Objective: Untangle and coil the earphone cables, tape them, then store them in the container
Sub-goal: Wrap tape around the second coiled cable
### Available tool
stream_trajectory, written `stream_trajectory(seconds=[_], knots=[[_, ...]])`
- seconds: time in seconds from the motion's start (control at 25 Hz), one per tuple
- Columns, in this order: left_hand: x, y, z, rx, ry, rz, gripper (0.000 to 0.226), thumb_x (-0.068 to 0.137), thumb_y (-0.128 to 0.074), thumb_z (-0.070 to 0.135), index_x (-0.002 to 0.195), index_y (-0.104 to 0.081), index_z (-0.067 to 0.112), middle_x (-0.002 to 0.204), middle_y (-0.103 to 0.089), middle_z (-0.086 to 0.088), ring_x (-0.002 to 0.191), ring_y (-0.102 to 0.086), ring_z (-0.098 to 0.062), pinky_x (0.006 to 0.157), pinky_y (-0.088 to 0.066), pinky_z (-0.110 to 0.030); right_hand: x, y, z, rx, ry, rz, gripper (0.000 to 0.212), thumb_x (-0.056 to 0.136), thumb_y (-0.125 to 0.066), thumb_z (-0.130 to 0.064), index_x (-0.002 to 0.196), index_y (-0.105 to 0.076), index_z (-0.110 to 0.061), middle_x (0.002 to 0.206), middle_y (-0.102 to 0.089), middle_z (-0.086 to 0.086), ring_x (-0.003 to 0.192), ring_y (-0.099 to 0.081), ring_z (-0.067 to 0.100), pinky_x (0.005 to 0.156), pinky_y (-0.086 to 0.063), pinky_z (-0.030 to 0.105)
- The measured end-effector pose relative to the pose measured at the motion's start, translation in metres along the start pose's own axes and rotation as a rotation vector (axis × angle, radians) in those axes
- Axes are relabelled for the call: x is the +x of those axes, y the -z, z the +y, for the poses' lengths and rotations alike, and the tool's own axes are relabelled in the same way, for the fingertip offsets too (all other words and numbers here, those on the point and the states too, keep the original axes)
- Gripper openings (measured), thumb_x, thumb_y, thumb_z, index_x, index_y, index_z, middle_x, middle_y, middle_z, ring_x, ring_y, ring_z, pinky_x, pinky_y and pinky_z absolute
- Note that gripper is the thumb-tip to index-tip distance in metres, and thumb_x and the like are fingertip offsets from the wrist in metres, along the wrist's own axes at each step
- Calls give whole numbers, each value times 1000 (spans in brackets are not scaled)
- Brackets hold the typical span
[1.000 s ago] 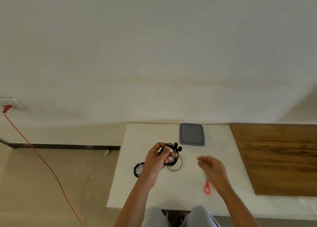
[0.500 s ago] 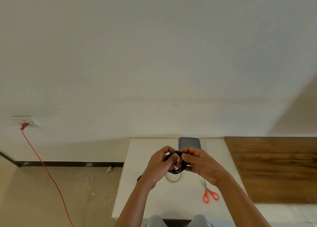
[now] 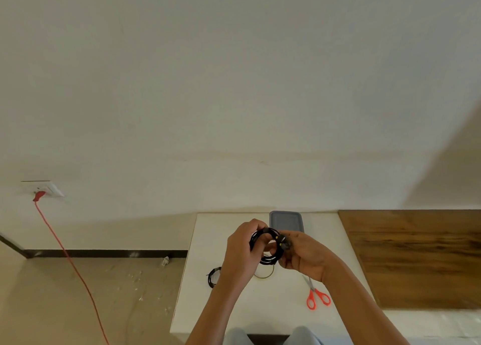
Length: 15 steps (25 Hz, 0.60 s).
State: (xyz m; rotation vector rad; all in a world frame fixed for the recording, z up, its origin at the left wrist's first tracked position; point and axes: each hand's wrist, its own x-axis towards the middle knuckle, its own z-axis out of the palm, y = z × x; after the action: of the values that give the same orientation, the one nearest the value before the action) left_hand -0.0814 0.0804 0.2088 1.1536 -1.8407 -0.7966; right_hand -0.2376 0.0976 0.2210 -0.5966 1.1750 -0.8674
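Left hand: the left hand (image 3: 243, 251) is in the lower middle of the frame, its fingers curled round the left side of the earphone coil (image 3: 269, 261), gripping it.
Right hand: the right hand (image 3: 304, 256) pinches the right side of the same coil, its fingertips at the earbuds (image 3: 280, 240).
Coil: black and held above the counter (image 3: 234, 305) between both hands. It is a nearly round ring with its open face turned toward the camera. No long axis can be made out. The earbuds, marked yellow, sit on its upper right edge.
Container: the grey container (image 3: 286, 221) lies on the counter just above the hands, by the wall, partly hidden by them.
Second coil: the second coil (image 3: 211, 277) is a smaller black bundle lying on the counter, lower left of the left wrist.
Tape: the tape roll (image 3: 268, 275), a thin ring, shows just below the held coil.
Scissors: the scissors (image 3: 316, 296) lie lower right of the hands, red handles toward the bottom of the frame and blades pointing to the upper left.
Board: a wooden board (image 3: 416, 253) adjoins the counter on the right.
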Motion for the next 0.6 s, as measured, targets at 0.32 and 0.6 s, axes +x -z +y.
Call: stream_trajectory(seconds=[0.32,0.6], knots=[[-7,-2,-1,17,-51,-51,10,88,-63,6,94,-65,13,99,-54,6,91,-56,5,74,-43,-6,2,3,-1,62,-196,53,23,88,-64,-30,87,-69,-8,74,-69,8,66,-61,13,61,-44,24],[-11,-4,-3,54,-82,-117,11,89,-63,11,99,-66,14,97,-49,8,84,-56,3,77,-46,-7,3,1,-5,-149,-90,199,13,84,-70,-23,85,-71,-10,74,-64,7,68,-57,16,60,-46,28]])
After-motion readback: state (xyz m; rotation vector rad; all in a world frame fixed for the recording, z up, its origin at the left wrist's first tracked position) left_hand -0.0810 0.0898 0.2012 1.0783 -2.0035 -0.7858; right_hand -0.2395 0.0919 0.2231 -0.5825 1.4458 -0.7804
